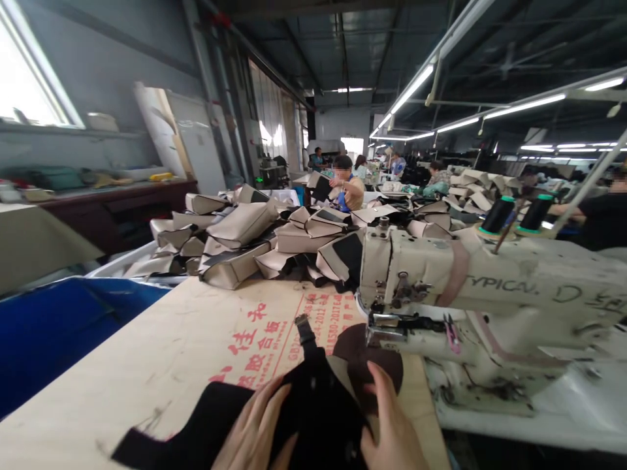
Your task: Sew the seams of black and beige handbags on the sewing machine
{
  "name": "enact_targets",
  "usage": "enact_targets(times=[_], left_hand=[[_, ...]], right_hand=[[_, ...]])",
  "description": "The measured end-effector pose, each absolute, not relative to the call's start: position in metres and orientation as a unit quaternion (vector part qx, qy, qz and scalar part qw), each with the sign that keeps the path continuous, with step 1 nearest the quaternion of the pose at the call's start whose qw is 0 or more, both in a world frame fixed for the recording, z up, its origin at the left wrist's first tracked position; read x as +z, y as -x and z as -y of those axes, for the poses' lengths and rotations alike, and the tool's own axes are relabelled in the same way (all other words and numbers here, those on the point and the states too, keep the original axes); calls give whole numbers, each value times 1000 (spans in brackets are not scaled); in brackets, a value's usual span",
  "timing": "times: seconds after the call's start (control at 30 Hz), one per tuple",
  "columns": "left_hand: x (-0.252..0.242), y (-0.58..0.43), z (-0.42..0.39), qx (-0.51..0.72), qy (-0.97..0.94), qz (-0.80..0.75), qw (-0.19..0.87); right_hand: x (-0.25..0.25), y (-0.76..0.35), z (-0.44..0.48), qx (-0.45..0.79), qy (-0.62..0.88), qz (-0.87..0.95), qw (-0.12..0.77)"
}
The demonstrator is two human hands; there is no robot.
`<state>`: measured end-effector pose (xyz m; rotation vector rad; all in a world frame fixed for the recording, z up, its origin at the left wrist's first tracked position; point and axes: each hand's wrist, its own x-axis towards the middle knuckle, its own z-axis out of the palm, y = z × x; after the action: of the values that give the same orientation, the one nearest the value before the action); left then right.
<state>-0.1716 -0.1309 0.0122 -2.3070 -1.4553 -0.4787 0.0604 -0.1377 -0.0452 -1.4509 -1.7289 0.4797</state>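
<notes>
A floppy black bag panel (313, 405) lies at the near edge of the plywood board (181, 346), with a short strap and a small metal buckle (301, 321) pointing away from me. My left hand (259, 424) is closed over its left part, fingers bent on the black material. My right hand (392, 424) grips its right edge, thumb and index finger apart around it. Beyond the right fingers, a dark brown rounded piece (360, 352) rests beside the sewing machine's narrow arm. A black flap (196, 418) spreads left of my left hand. The panel's near end is cut off by the frame.
A sewing machine (490, 281) stands at the right, with pink-handled snips (451, 336) on it and black thread spools (497, 214) behind. Beige and black bags (240, 225) are heaped past the board. A blue bin (68, 326) sits left. A person (350, 186) works behind the heap.
</notes>
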Motion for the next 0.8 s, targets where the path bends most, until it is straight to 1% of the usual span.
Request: enact_targets(times=[0.07,0.17,0.27,0.37,0.47,0.53,0.6,0.7,0.8], left_hand=[[20,157,110,-118,818,540,158],[34,139,88,-10,781,620,73],[46,130,85,38,763,645,-4],[49,118,92,41,796,604,-4],[44,98,91,42,820,570,-31],[40,84,85,30,828,558,-48],[38,74,76,-7,831,555,-49],[38,63,63,-122,827,547,-42],[41,56,56,-230,830,498,-99]], right_hand=[[-34,-62,131,238,563,714,342],[-8,-66,123,305,543,738,260],[9,-82,128,335,526,735,266],[7,-105,135,351,521,723,287],[-1,-118,129,312,571,693,311],[-2,-118,116,288,589,677,335],[0,-115,102,299,576,677,347],[5,-112,87,330,546,685,353],[10,-115,80,332,535,686,364]])
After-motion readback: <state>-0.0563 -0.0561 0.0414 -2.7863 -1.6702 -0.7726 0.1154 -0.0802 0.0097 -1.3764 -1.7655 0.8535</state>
